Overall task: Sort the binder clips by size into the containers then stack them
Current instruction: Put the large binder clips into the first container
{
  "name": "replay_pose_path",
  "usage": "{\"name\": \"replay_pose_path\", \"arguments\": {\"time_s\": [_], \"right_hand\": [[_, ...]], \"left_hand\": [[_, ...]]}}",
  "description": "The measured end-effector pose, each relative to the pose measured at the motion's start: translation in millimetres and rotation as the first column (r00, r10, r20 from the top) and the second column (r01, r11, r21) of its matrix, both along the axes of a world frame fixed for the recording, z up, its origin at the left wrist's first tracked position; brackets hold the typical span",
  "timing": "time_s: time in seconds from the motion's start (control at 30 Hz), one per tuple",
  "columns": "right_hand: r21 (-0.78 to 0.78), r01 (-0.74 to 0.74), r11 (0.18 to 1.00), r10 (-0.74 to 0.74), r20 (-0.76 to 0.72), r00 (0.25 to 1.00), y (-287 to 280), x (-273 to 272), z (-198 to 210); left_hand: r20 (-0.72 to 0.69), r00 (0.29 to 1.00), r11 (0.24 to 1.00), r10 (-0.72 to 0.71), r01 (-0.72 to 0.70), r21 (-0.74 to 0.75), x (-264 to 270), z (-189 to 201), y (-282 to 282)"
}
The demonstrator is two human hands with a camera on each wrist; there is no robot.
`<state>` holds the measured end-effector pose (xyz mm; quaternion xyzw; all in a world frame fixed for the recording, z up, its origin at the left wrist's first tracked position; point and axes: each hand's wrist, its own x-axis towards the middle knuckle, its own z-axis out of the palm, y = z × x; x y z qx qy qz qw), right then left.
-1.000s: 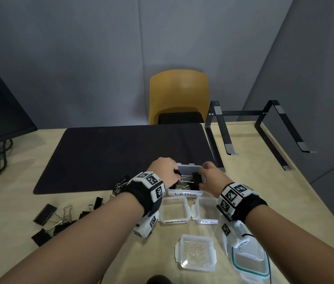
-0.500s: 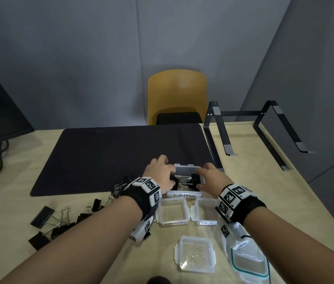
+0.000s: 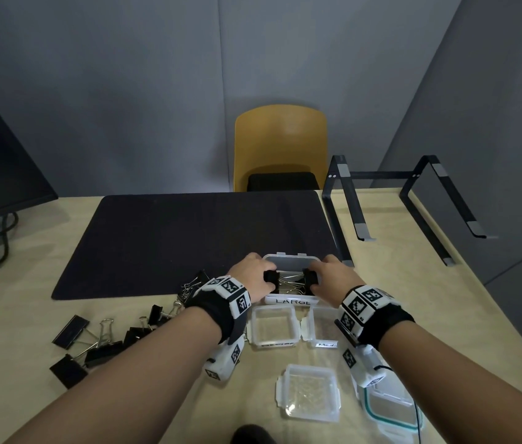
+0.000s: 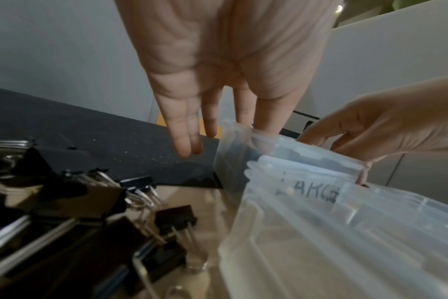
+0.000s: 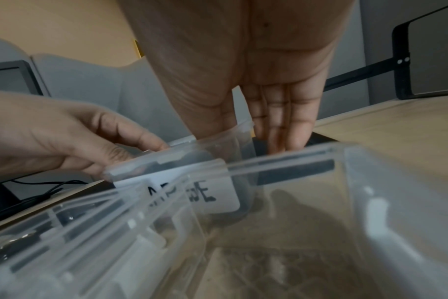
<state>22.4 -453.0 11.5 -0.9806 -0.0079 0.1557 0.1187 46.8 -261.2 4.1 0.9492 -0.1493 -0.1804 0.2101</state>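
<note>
A: How are the arms lying?

B: Both forearms are reaching forward over the table point(image 3: 61, 318), the left hand point(image 3: 251, 272) and right hand point(image 3: 333, 275) meeting at either side of the container labelled LARGE point(image 3: 291, 301).

A: And the hands themselves?

B: The left hand's fingers are hanging fairly straight at the container's left wall, thumb over the rim beside a black clip point(image 3: 271, 277). The right hand's fingers are lying straight down along the right wall, thumb by another black clip point(image 3: 310, 277). Whether either thumb is actually pinching a clip, I cannot tell.

A: What are the containers holding?

B: The LARGE one is holding several big binder clips. Two smaller tubs, the left tub point(image 3: 273, 326) and the tub marked Medium point(image 3: 322, 328), are sitting just in front, looking empty. A lid point(image 3: 307, 392) is lying nearer. Unsorted binder clips point(image 3: 99, 344) are lying in a loose pile to the left.
</note>
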Motion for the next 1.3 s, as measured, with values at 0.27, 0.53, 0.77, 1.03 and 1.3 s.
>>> {"name": "replay_pose_path", "arguments": {"time_s": [0.27,0.53,0.77,1.03,1.3], "right_hand": [[0.011,0.022,1.0,-0.023,0.06,0.998,3.4,-10.5,5.1],[0.064,0.042,0.997,-0.056,0.221,0.974,32.9,-27.0,20.6],[0.274,-0.013,0.962,-0.042,0.196,0.98,83.1,-45.2,28.7],[0.334,-0.106,0.937,0.081,0.088,0.993,147.5,-73.2,12.8],[0.347,-0.181,0.92,0.178,0.041,0.983,203.5,-88.6,-13.0]], "left_hand": [[0.051,0.998,0.985,0.044,-0.035,-0.167,-15.6,0.9,18.7],[0.095,0.976,0.951,0.197,-0.166,-0.26,-40.3,3.1,63.1],[0.034,0.954,0.937,0.298,-0.286,-0.2,-60.6,6.7,129.7],[-0.041,0.948,0.947,0.316,-0.318,-0.051,-80.0,-2.4,194.6],[-0.062,0.946,0.947,0.32,-0.318,0.04,-97.2,-16.4,236.7]]}}
